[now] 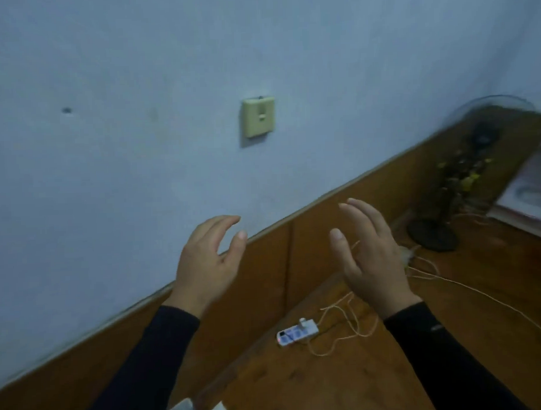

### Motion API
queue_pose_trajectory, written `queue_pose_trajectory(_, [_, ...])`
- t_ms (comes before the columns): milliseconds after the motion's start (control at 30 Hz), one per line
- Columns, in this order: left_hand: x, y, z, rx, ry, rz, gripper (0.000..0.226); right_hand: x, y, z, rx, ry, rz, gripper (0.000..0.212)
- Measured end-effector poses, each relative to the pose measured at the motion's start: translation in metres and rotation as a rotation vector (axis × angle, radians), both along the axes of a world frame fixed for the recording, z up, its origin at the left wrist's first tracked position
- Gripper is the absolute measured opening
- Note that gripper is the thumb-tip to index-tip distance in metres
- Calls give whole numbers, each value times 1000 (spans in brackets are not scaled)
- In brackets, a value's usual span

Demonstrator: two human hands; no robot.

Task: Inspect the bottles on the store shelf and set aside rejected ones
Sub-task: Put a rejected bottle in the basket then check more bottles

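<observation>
Overhead, a pale blue wall [138,148] fills most of the view above brown wood paneling [319,233] and a wooden surface [346,383]. No bottles or store shelf can be seen from this view. Both dark-sleeved arms reach forward: the left hand [208,262] and right hand [372,262] hang in the air, fingers loosely spread, grasping nothing. Far right stands a dark fan [455,180] beside stacked papers [529,195]. Smaller, a beige wall switch [258,117]; near, a white power strip [296,332] with a thin cord [344,325].
</observation>
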State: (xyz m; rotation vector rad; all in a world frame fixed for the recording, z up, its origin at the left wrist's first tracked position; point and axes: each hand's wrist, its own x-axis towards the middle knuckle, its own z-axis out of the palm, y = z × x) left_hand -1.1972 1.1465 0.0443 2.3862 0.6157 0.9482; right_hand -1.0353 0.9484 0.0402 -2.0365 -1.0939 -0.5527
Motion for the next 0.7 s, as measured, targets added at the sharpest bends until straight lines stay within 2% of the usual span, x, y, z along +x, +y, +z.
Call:
queue_pose_trajectory(200, [182, -115, 22, 100, -42, -399, 45, 98, -163, 14, 55, -36, -364, 50])
queue_pose_trajectory(433, [377, -294, 31, 119, -69, -766, 45, 207, -362, 21, -3, -84, -748, 51])
queue_pose_trajectory(700, [544, -410, 21, 77, -43, -1024, 51, 323, -473, 16, -93, -102, -1049, 50])
